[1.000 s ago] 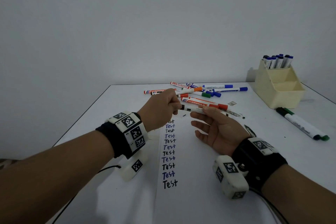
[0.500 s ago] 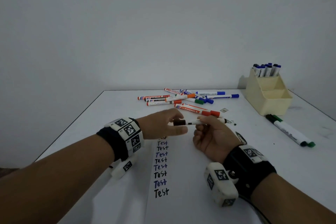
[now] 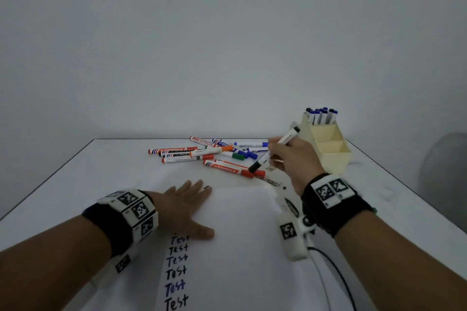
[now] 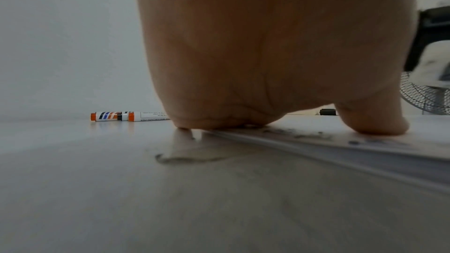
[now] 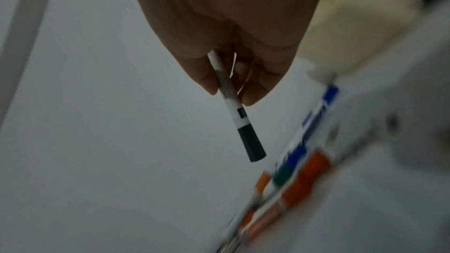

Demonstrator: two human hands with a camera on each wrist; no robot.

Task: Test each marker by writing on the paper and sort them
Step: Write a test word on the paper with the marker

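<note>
My right hand (image 3: 280, 151) pinches a white marker with a black cap (image 3: 275, 150) and holds it tilted in the air over the marker pile, just left of the cream organizer (image 3: 333, 156). In the right wrist view my fingertips (image 5: 253, 93) grip the marker's barrel (image 5: 233, 107), black cap down. My left hand (image 3: 187, 199) lies flat, fingers spread, on the white paper (image 3: 240, 235), above a column of "Test" lines (image 3: 177, 270). Seen from the left wrist, the palm (image 4: 268, 55) presses on the paper's edge (image 4: 340, 147).
Several loose markers, orange, red, blue and green (image 3: 209, 153), lie in a pile at the back of the table. Several blue-capped markers (image 3: 321, 115) stand in the organizer's rear compartment; its front compartments show nothing inside. A fan (image 4: 428, 99) stands off to the right.
My left hand let go of the marker's cap end and dropped flat onto the paper. My right hand carried the capped marker up and to the back right, toward the organizer.
</note>
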